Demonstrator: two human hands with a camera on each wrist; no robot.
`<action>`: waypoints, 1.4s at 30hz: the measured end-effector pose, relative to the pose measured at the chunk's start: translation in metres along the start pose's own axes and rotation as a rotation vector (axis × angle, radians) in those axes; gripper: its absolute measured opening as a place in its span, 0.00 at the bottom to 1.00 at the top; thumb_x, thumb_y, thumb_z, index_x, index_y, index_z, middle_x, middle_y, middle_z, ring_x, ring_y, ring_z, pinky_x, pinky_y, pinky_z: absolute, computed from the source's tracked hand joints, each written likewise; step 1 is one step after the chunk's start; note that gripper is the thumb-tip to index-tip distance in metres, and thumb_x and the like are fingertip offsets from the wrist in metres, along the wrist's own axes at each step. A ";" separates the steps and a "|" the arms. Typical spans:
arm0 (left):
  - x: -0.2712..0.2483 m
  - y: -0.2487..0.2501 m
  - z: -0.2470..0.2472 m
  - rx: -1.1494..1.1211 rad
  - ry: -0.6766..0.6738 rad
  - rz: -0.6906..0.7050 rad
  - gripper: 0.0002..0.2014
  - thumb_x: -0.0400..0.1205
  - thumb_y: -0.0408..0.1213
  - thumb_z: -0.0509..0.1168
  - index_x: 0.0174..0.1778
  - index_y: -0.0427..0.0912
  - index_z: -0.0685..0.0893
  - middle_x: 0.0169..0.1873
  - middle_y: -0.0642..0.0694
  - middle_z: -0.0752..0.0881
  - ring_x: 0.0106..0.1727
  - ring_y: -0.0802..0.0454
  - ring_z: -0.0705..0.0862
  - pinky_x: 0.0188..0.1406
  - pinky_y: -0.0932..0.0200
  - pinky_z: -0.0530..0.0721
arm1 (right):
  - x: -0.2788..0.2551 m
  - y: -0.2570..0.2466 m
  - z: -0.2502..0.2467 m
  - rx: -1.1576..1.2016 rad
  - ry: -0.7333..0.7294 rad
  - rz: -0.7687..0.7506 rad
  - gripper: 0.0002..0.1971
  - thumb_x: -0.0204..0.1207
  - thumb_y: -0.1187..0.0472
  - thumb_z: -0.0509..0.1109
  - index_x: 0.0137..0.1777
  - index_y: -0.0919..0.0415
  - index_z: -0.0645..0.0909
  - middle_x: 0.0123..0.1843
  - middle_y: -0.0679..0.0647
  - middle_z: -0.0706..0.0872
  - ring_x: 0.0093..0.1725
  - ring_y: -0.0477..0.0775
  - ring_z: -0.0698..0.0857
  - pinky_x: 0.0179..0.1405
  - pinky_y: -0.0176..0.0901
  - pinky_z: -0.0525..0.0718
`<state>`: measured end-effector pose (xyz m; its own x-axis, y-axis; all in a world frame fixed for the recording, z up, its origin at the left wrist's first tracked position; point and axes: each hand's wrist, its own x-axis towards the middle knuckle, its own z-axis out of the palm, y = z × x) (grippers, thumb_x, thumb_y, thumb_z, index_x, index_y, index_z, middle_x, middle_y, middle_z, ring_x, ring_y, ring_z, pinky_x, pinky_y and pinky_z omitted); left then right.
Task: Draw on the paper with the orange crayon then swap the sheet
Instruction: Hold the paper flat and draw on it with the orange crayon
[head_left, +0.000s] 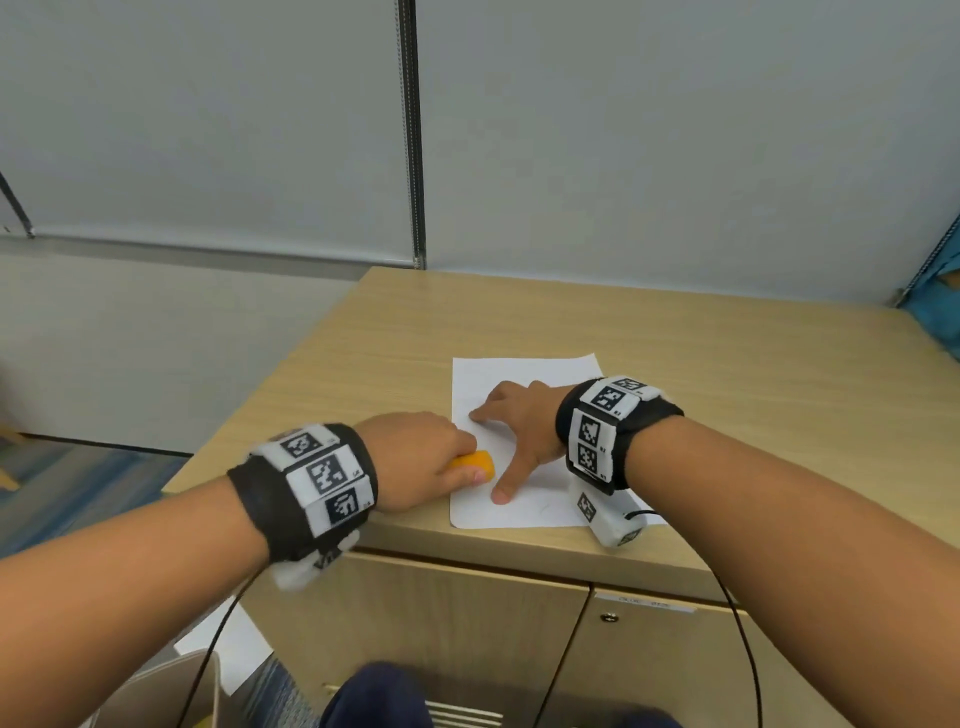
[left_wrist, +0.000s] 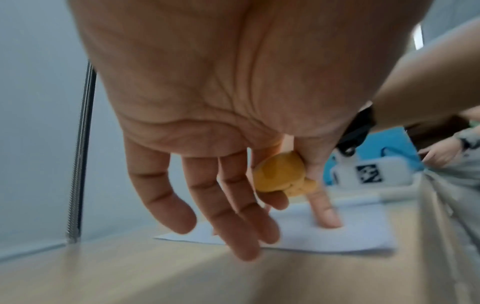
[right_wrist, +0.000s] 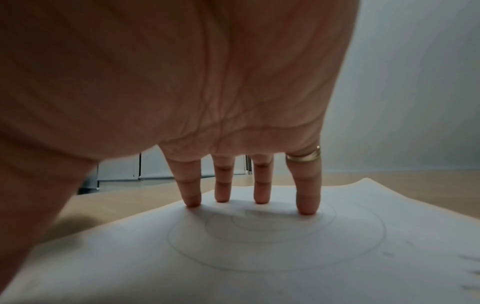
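Observation:
A chunky orange crayon (head_left: 475, 462) sits pinched in my left hand (head_left: 415, 457) at the left edge of the white paper (head_left: 535, 371). In the left wrist view the crayon (left_wrist: 279, 173) is held between thumb and forefinger, just above the sheet (left_wrist: 363, 232), while the other fingers hang loose. My right hand (head_left: 514, 428) lies spread and flat on the paper, its fingertips (right_wrist: 193, 197) pressing it down. Faint concentric circles (right_wrist: 275, 236) show on the sheet (right_wrist: 259, 277) under that hand.
The paper lies near the front left corner of a light wooden cabinet top (head_left: 727, 374). Another white sheet (head_left: 228, 654) lies on the floor at the left, beside a cardboard box (head_left: 156, 696). A blue object (head_left: 940, 291) stands at the far right.

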<state>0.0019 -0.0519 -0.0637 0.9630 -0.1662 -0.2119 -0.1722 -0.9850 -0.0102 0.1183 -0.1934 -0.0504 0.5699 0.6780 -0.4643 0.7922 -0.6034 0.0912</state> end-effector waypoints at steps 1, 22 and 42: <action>0.004 -0.003 -0.004 0.059 -0.016 -0.054 0.20 0.87 0.61 0.50 0.47 0.49 0.75 0.38 0.50 0.79 0.40 0.49 0.79 0.43 0.49 0.79 | -0.001 0.000 0.000 0.003 -0.008 0.000 0.59 0.63 0.29 0.80 0.90 0.44 0.53 0.89 0.49 0.54 0.85 0.63 0.62 0.79 0.64 0.67; 0.042 0.003 -0.016 0.199 -0.153 -0.057 0.24 0.88 0.58 0.49 0.60 0.45 0.82 0.46 0.47 0.83 0.45 0.48 0.82 0.43 0.53 0.81 | -0.009 0.001 -0.001 0.006 -0.011 -0.038 0.54 0.66 0.32 0.79 0.89 0.41 0.55 0.88 0.50 0.56 0.83 0.65 0.64 0.74 0.63 0.70; 0.040 0.008 -0.009 0.293 -0.186 -0.081 0.25 0.89 0.58 0.45 0.67 0.45 0.75 0.44 0.47 0.78 0.43 0.47 0.80 0.46 0.50 0.79 | -0.005 0.002 0.001 -0.012 -0.027 -0.028 0.58 0.64 0.29 0.79 0.89 0.40 0.51 0.89 0.48 0.54 0.83 0.65 0.62 0.75 0.65 0.70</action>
<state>0.0411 -0.0667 -0.0631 0.9265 -0.0506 -0.3728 -0.1751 -0.9350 -0.3085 0.1166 -0.1989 -0.0489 0.5414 0.6828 -0.4907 0.8105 -0.5790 0.0887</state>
